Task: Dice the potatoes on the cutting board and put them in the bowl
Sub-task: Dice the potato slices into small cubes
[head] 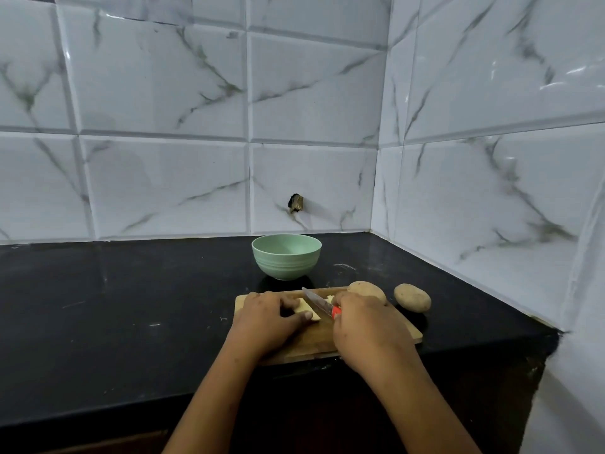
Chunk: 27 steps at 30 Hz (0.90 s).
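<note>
Black worktop [131, 306] in a marble-tiled corner. The left grip [265, 322] clamps a cut potato piece [307, 309] on the cutting board [314, 339]. The right grip [366, 326], just beside, is closed round a red-handled knife [316, 301]. Beyond the right grip lie a whole potato [366, 290] and a second potato [412, 298]; the green bowl [286, 257] sits beyond both.

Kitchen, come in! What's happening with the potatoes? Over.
Left hand holds cut potato on board. Right hand grips knife, blade across it. Bowl shows no pieces yet. Two whole potatoes wait at right, nothing in the way.
</note>
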Each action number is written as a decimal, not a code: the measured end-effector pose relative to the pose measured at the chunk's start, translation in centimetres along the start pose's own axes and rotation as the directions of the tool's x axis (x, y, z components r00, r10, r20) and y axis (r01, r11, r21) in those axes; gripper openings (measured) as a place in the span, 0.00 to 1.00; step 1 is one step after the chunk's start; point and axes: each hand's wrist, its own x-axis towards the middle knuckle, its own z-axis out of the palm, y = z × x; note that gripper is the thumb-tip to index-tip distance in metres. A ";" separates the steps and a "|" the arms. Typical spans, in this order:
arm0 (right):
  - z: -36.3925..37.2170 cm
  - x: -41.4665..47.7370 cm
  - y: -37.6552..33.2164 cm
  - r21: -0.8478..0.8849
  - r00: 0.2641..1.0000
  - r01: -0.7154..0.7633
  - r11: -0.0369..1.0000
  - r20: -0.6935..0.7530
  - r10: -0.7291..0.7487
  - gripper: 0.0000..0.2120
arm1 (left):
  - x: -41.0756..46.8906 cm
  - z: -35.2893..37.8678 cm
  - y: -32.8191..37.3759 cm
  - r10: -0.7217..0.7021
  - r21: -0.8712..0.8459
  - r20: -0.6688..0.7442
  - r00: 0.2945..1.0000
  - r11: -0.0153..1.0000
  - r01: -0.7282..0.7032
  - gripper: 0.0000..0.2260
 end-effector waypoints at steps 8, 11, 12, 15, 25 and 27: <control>-0.7 2.4 -0.9 -0.050 0.991 -0.006 0.999 0.130 0.013 0.13 | -0.4 0.0 0.2 0.015 0.017 -0.028 0.999 1.000 -0.015 0.18; -1.2 2.5 -1.3 -0.072 0.989 -0.017 0.997 0.144 0.027 0.12 | -0.4 0.0 0.2 0.006 0.010 -0.019 1.000 1.000 -0.006 0.19; -1.3 2.6 -1.5 -0.079 0.989 -0.019 0.997 0.147 0.031 0.12 | -0.4 0.0 0.2 0.004 0.006 -0.018 1.000 1.000 -0.004 0.19; -1.9 2.7 -2.3 -0.115 0.981 -0.008 0.993 0.194 0.030 0.12 | -0.3 0.1 0.0 -0.004 -0.008 -0.017 1.000 1.000 0.003 0.18; -4.2 4.1 -3.6 -0.273 0.955 0.090 0.958 0.296 -0.005 0.08 | -0.2 -0.1 0.3 -0.042 -0.037 -0.039 0.998 0.999 0.040 0.18; -4.5 4.2 -3.6 -0.306 0.946 0.121 0.944 0.323 -0.017 0.13 | -0.1 -0.1 0.3 -0.048 -0.043 -0.032 0.998 0.998 0.046 0.19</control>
